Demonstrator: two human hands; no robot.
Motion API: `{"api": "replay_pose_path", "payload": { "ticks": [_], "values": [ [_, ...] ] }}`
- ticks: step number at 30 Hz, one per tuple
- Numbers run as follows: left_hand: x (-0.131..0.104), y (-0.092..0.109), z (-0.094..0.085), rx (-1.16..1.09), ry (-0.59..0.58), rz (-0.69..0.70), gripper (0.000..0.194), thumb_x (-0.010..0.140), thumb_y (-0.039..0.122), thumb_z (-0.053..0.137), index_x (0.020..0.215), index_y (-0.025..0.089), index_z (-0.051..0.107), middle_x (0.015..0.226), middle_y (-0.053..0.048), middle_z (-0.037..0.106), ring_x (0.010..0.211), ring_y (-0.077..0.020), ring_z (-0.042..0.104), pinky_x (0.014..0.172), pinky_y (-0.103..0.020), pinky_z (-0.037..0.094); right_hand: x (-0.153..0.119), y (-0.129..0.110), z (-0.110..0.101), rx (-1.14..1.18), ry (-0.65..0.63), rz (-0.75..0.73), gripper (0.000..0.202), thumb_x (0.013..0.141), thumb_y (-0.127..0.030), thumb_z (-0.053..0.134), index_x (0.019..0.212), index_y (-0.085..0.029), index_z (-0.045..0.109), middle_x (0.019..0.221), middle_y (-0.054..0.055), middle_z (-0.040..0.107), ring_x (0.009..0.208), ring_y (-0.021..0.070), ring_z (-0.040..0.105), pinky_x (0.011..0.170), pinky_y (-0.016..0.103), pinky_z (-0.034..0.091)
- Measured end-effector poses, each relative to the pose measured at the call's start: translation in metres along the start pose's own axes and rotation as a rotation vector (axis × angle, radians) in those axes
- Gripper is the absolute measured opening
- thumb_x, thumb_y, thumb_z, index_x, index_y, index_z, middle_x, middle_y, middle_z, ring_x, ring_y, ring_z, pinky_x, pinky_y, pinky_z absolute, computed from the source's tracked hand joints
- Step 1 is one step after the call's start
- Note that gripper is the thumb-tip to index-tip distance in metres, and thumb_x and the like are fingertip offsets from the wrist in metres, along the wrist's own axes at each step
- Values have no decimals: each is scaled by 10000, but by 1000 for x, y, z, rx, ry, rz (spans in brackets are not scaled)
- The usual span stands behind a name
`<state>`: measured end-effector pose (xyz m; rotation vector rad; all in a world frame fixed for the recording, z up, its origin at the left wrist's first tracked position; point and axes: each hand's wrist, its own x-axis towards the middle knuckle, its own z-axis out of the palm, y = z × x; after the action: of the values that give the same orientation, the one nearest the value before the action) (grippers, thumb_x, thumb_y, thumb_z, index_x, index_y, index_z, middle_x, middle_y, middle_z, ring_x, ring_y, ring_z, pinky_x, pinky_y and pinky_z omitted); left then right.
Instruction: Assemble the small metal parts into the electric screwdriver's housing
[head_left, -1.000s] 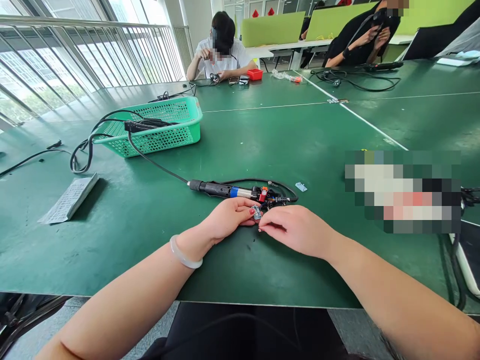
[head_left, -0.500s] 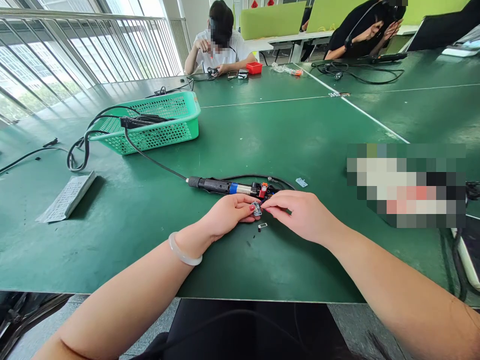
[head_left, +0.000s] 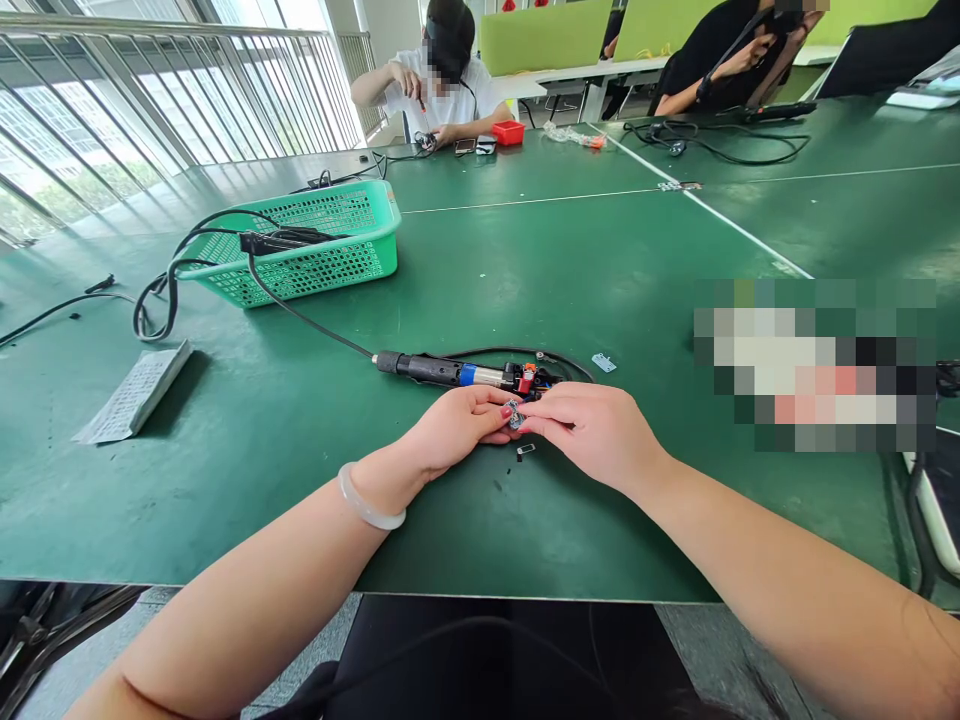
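Between the thumb and fingers of my left hand [head_left: 454,422] is a small grey-white plate, perhaps a circuit board [head_left: 514,414]. My right hand [head_left: 596,430] is closed in a pinch at that plate's right edge; whether it also holds a tiny part there is hidden. Just beyond my fingers lies a black cylindrical tool [head_left: 427,369] with a blue band and a cord. At its right end sit a red part [head_left: 527,377] and some wires, partly covered by my fingers. A small white rectangular frame [head_left: 526,449] rests on the table below my fingertips.
A flat grey-blue piece [head_left: 604,362] lies beyond my right hand. A green basket [head_left: 300,270] with black cables stands at left, near a folded paper packet [head_left: 139,395]. Across the green table [head_left: 247,520] two people work. A blurred-out object [head_left: 814,365] is at right.
My right fingertips have closed in on the right edge of the small plate, which has tilted slightly. My left hand stays in place. The seated person opposite has raised an elbow.
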<state>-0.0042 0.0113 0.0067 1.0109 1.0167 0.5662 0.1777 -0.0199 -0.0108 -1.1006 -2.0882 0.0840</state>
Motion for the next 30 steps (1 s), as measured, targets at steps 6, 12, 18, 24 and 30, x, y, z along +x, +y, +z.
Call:
{"api": "replay_pose_path", "payload": {
  "ticks": [6, 12, 18, 24, 30],
  "values": [
    [1, -2, -1, -7, 5, 15, 72, 819, 92, 633, 884, 94, 664, 740, -49, 706, 690, -79, 655, 712, -200, 525, -5, -3, 10, -76, 37, -15, 117, 835, -188, 654, 871, -200, 765, 777, 5, 729, 699, 146, 659, 655, 254, 513],
    [2, -3, -2, -25, -11, 13, 68, 802, 94, 654, 868, 91, 665, 723, -39, 697, 673, -69, 646, 700, -191, 522, -8, -5, 11, -136, 39, -23, 157, 869, -203, 610, 897, -219, 763, 783, 1, 729, 683, 135, 653, 617, 239, 490],
    [1, -1, -2, -2, -16, 1, 77, 827, 76, 613, 875, 89, 671, 723, -45, 698, 688, -76, 650, 732, -209, 525, -8, -4, 11, -121, 29, -20, 172, 876, -190, 596, 909, -219, 763, 770, 0, 723, 666, 127, 640, 631, 235, 483],
    [1, 0, -1, 15, -6, 2, 77, 820, 90, 630, 887, 94, 670, 748, -53, 703, 720, -87, 662, 754, -215, 530, -5, -2, 5, -27, 15, 60, 159, 850, -192, 631, 931, -240, 760, 772, -3, 713, 676, 130, 634, 618, 235, 479],
    [0, 0, -1, 1, -19, 12, 73, 799, 123, 670, 865, 95, 661, 731, -45, 694, 703, -86, 665, 705, -190, 531, 2, -2, -4, 57, -2, 203, 105, 802, -230, 677, 878, -232, 750, 774, 1, 679, 598, 112, 571, 539, 234, 436]
  ]
}}
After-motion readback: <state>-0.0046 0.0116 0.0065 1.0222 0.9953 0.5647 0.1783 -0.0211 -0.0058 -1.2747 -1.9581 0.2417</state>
